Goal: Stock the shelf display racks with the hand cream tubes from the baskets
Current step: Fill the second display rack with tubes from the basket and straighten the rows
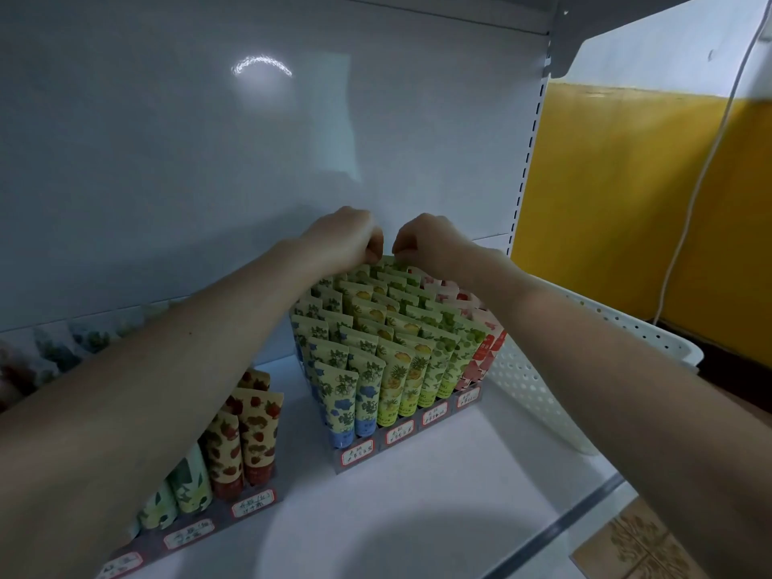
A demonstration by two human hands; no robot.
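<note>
Two racks [356, 455], one basket [527, 384], two hands [346, 236], dozens of tubes [402, 380]

The fingertips of our left hand [342, 234] and right hand [426, 240] curl out of sight at the back row of tubes [394, 266], so we cannot tell what they pinch. Our left forearm [167, 369] covers much of the left rack [221, 523], which the bottom edge also cuts. The handwritten labels [399, 435] are too small to read. Our right forearm [585, 348] hides part of the white basket [522, 382].

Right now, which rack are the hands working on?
The right rack: left hand and right hand pinch tubes in its back row; the strawberry rack stands aside.
</note>
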